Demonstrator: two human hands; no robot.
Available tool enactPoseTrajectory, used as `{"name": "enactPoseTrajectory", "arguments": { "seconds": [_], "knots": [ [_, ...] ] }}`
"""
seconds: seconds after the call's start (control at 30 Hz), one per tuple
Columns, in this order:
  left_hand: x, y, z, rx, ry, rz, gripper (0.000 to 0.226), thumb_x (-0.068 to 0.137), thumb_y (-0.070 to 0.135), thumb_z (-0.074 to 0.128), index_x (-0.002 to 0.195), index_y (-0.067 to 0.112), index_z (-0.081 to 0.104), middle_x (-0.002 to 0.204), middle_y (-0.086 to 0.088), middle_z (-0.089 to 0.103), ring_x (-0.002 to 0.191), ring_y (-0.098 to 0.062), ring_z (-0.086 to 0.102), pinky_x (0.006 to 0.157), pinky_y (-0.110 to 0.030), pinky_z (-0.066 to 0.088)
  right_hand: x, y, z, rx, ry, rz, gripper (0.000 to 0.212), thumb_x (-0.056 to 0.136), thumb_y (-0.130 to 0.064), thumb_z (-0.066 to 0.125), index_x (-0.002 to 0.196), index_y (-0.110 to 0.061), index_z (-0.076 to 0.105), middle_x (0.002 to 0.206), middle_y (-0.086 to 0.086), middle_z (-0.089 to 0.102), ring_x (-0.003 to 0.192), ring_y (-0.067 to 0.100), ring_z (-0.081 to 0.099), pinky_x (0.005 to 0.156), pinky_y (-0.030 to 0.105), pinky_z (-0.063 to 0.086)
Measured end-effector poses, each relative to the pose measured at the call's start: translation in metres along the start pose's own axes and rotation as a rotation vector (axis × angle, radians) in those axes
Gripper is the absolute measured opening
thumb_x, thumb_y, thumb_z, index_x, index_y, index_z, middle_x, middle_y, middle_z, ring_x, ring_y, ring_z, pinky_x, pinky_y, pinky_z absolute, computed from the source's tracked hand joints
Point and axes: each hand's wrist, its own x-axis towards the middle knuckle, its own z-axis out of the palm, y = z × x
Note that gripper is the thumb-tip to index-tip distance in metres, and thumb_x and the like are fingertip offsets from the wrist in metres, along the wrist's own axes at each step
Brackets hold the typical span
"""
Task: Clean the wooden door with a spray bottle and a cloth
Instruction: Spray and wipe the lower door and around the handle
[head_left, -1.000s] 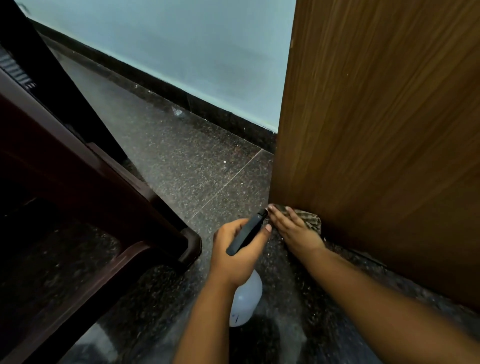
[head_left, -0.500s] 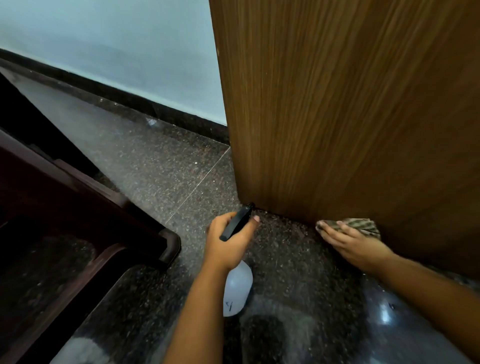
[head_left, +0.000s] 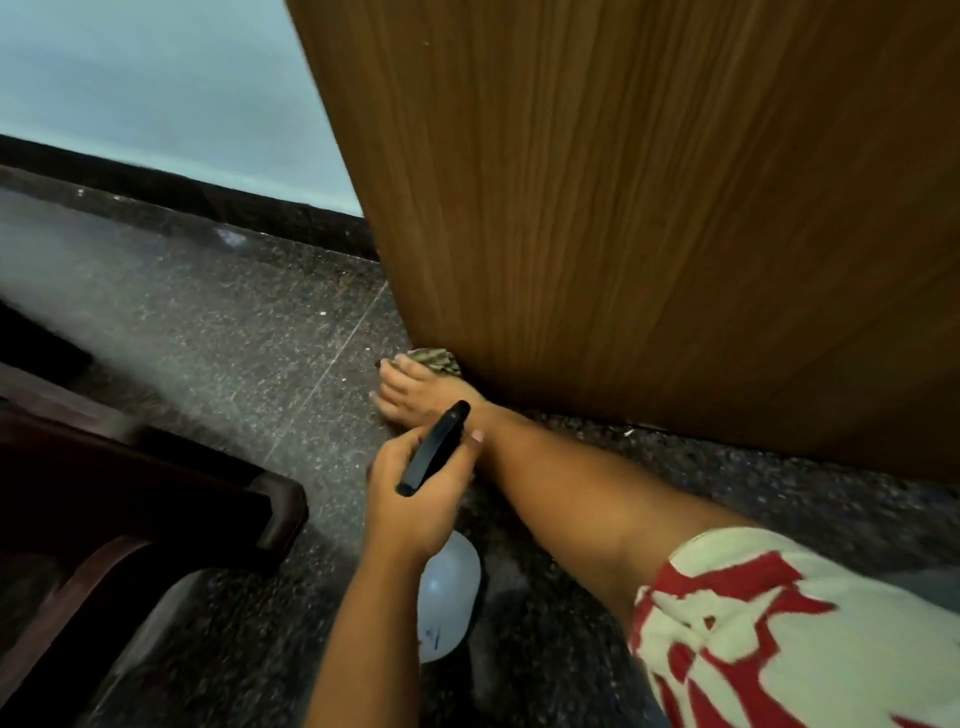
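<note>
The wooden door fills the upper right, its bottom edge just above the dark stone floor. My right hand presses a patterned cloth against the door's bottom left corner, fingers stretched out flat. My left hand grips the black head of a spray bottle, whose white body hangs below my wrist. The nozzle points toward the door, just over my right wrist.
Dark wooden furniture with a curved foot stands at the left, close to my left arm. A pale blue wall with a black skirting runs behind. Speckled granite floor lies between the furniture and the door.
My right hand has slid the cloth leftward along the door's bottom edge to its corner. The view has shifted, and my left hand still holds the bottle in the same way.
</note>
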Motion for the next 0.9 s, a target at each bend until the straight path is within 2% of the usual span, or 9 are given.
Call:
{"name": "enactPoseTrajectory", "arguments": {
  "seconds": [0.13, 0.2, 0.33, 0.43, 0.53, 0.6, 0.7, 0.83, 0.9],
  "knots": [
    [0.000, 0.000, 0.007, -0.018, -0.052, -0.027, 0.039, 0.084, 0.039, 0.076, 0.079, 0.001, 0.068, 0.070, -0.027, 0.061, 0.061, -0.032, 0.058, 0.066, -0.062, 0.052, -0.051, 0.000, 0.018, -0.027, -0.023, -0.041, 0.049, 0.105, -0.019, 0.022, 0.150, 0.000, 0.025, 0.158, 0.014, 0.026, 0.149, 0.033, 0.012, 0.120, 0.044, 0.008],
    [0.002, 0.001, 0.014, -0.033, -0.082, -0.030, 0.036, 0.090, 0.029, 0.077, 0.078, -0.004, 0.066, 0.069, -0.029, 0.058, 0.061, -0.027, 0.055, 0.063, -0.058, 0.051, -0.109, 0.001, 0.033, -0.052, -0.038, -0.082, 0.047, 0.103, -0.020, 0.027, 0.146, -0.005, 0.039, 0.154, 0.010, 0.036, 0.146, 0.029, 0.023, 0.119, 0.042, 0.016],
    [0.005, 0.008, 0.036, -0.044, -0.193, 0.002, 0.038, 0.093, 0.024, 0.074, 0.070, -0.003, 0.059, 0.060, -0.022, 0.053, 0.057, -0.023, 0.051, 0.061, -0.042, 0.044, -0.269, 0.008, 0.056, -0.053, -0.125, -0.094, 0.048, 0.086, -0.017, 0.034, 0.111, -0.019, 0.075, 0.130, 0.000, 0.064, 0.125, 0.021, 0.056, 0.110, 0.037, 0.038],
    [0.003, 0.013, 0.054, -0.008, -0.301, 0.024, 0.038, 0.088, 0.037, 0.074, 0.061, 0.015, 0.057, 0.053, 0.000, 0.050, 0.054, -0.018, 0.051, 0.058, -0.036, 0.040, -0.374, 0.000, 0.066, -0.125, -0.168, -0.043, 0.048, 0.078, -0.015, 0.034, 0.086, -0.016, 0.081, 0.118, 0.002, 0.070, 0.110, 0.022, 0.066, 0.100, 0.039, 0.047],
    [-0.004, 0.026, 0.076, 0.024, -0.356, 0.029, 0.047, 0.080, 0.050, 0.069, 0.066, 0.007, 0.056, 0.056, -0.010, 0.053, 0.055, -0.027, 0.052, 0.060, -0.037, 0.040, -0.405, -0.001, 0.071, -0.081, -0.237, 0.055, 0.043, 0.079, -0.016, 0.037, 0.076, -0.015, 0.080, 0.113, 0.002, 0.072, 0.103, 0.024, 0.070, 0.095, 0.043, 0.047],
    [-0.011, 0.035, 0.094, 0.080, -0.381, 0.057, 0.053, 0.084, 0.047, 0.070, 0.072, -0.004, 0.058, 0.063, -0.021, 0.058, 0.060, -0.035, 0.056, 0.059, -0.043, 0.044, -0.377, 0.000, 0.069, 0.105, -0.292, 0.093, 0.036, 0.083, -0.020, 0.044, 0.081, -0.019, 0.080, 0.113, -0.003, 0.072, 0.107, 0.021, 0.068, 0.091, 0.039, 0.053],
    [-0.017, 0.051, 0.119, 0.110, -0.384, 0.105, 0.043, 0.086, 0.042, 0.071, 0.073, 0.001, 0.064, 0.068, -0.020, 0.065, 0.066, -0.035, 0.064, 0.065, -0.051, 0.052, -0.303, 0.002, 0.060, 0.211, -0.234, 0.141, 0.016, 0.083, -0.030, 0.065, 0.090, -0.027, 0.079, 0.114, -0.009, 0.071, 0.116, 0.017, 0.063, 0.097, 0.037, 0.051],
    [-0.019, 0.065, 0.139, 0.104, -0.372, 0.131, 0.022, 0.077, 0.048, 0.070, 0.069, 0.027, 0.071, 0.062, 0.000, 0.068, 0.064, -0.019, 0.067, 0.065, -0.042, 0.054, -0.237, -0.008, 0.043, 0.500, -0.311, 0.375, 0.048, 0.093, -0.026, 0.058, 0.138, -0.013, 0.052, 0.141, 0.006, 0.054, 0.135, 0.026, 0.043, 0.104, 0.026, 0.025],
    [-0.022, 0.066, 0.140, 0.116, -0.382, 0.122, 0.021, 0.075, 0.050, 0.071, 0.072, 0.029, 0.073, 0.063, 0.001, 0.070, 0.066, -0.019, 0.069, 0.068, -0.044, 0.056, -0.245, -0.014, 0.045, 0.739, -0.376, 0.249, 0.048, 0.101, -0.037, 0.037, 0.148, -0.024, 0.033, 0.126, -0.020, 0.058, 0.133, 0.007, 0.040, 0.113, 0.019, 0.012]
  ]
}}
